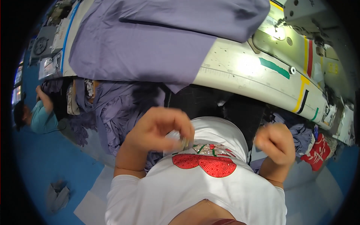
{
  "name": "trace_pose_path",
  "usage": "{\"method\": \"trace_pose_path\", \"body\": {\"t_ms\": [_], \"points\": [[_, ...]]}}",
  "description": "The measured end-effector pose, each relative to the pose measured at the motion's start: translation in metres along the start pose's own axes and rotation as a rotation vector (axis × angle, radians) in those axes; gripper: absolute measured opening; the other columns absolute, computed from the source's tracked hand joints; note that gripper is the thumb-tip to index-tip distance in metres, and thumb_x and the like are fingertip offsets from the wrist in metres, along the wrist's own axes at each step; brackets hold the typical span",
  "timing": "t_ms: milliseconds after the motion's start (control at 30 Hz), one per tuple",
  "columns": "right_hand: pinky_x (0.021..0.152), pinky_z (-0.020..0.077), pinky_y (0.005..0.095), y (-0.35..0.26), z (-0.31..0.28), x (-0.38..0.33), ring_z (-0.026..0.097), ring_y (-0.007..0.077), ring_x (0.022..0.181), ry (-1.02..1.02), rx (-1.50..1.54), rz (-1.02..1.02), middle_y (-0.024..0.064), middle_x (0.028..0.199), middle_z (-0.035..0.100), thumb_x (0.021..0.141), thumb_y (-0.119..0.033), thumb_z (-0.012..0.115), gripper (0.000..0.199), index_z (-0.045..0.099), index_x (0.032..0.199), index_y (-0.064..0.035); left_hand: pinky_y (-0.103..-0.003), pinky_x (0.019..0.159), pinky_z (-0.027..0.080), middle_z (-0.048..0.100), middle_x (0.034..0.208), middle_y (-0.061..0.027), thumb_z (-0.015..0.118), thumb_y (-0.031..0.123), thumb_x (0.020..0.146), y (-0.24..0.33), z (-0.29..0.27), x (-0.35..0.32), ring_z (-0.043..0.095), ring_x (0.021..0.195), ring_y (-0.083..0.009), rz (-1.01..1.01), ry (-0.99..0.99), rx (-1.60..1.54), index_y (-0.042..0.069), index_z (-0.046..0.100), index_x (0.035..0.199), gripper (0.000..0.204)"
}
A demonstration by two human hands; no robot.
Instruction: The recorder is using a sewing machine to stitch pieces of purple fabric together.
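Fingertips of the left hand (159, 129) are pinched together on a small pale, shiny object (179, 139), held at centre frame right against the chest of the white shirt (210, 183); what it is exactly I cannot tell, it is mostly hidden by the fingers. Over at centre right the right hand (275, 144) is curled into a loose fist, well apart from the left, and whether it grips anything fine, a thread perhaps, cannot be made out. By the look of it this is a small hand-prep step, both hands raised off the table, and the next move would call for a steady pinch and bringing the two hands closer. The little object looks whitish with a metallic glint at its lower edge. Just below it sits the shirt's red sequinned motif (205, 164). Outward now: purple fabric (150, 41) drapes over the cream sewing table (240, 71) across the upper frame, more purple cloth heaps below its edge, and another person (39, 114) works at far left.
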State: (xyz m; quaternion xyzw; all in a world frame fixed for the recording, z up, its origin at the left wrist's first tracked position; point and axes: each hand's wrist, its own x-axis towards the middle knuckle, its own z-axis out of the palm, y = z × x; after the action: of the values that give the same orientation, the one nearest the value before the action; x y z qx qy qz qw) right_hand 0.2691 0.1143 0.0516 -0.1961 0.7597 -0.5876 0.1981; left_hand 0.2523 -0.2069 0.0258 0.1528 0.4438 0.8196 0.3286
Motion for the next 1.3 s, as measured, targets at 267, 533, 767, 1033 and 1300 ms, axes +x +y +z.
{"method": "trace_pose_path", "body": {"t_ms": [267,533,767,1033,1300], "points": [[0.051,0.0452,0.0342,-0.037,-0.003,0.008,0.057,0.0216,0.057,-0.504,0.727,-0.859,0.0158,0.079,0.064,0.085,0.001,0.054,0.013,0.064,0.079,0.0076,-0.036,0.064,0.051,0.056,0.098,-0.0262,0.044,0.002,0.097,0.017,0.048,0.055,0.060,0.078,-0.0333,0.225,-1.094,-0.609,-0.015,0.059,0.103,0.023],[0.058,0.0489,0.0371,-0.029,0.013,0.017,0.061,0.0256,0.067,-0.539,1.180,-0.832,0.0157,0.095,0.066,0.089,-0.005,0.054,0.017,0.065,0.076,-0.0029,-0.038,0.065,0.050,0.055,0.099,-0.0275,0.044,0.002,0.098,0.008,0.056,0.070,0.058,0.078,-0.0351,0.201,-1.058,-0.609,-0.016,0.057,0.104,0.023],[0.061,0.0435,0.0378,-0.002,-0.006,-0.002,0.057,0.0276,0.074,-0.464,0.980,-0.713,0.0194,0.089,0.057,0.091,-0.002,0.050,0.014,0.059,0.088,0.0088,-0.040,0.069,0.052,0.055,0.104,-0.0297,0.048,0.002,0.097,0.000,0.051,0.075,0.060,0.084,-0.0372,0.186,-1.072,-0.604,-0.017,0.058,0.106,0.023],[0.064,0.0494,0.0314,0.032,-0.043,-0.017,0.062,0.0252,0.070,0.588,-0.466,0.147,0.0129,0.081,0.063,0.074,0.008,0.066,0.012,0.063,0.083,0.0010,-0.025,0.073,0.053,0.069,0.087,-0.0057,0.073,0.005,0.081,-0.095,0.004,0.083,0.064,0.078,-0.0107,-0.751,-0.110,0.130,-0.002,0.067,0.100,0.021],[0.069,0.0456,0.0308,0.072,-0.082,0.038,0.055,0.0241,0.076,0.808,-0.669,0.189,0.0133,0.091,0.058,0.079,-0.001,0.069,0.023,0.062,0.100,0.0002,-0.030,0.083,0.052,0.064,0.104,-0.0071,0.069,0.011,0.085,-0.222,-0.043,0.185,0.061,0.095,-0.0138,-0.311,0.897,-0.580,0.005,0.062,0.111,0.027]]}}
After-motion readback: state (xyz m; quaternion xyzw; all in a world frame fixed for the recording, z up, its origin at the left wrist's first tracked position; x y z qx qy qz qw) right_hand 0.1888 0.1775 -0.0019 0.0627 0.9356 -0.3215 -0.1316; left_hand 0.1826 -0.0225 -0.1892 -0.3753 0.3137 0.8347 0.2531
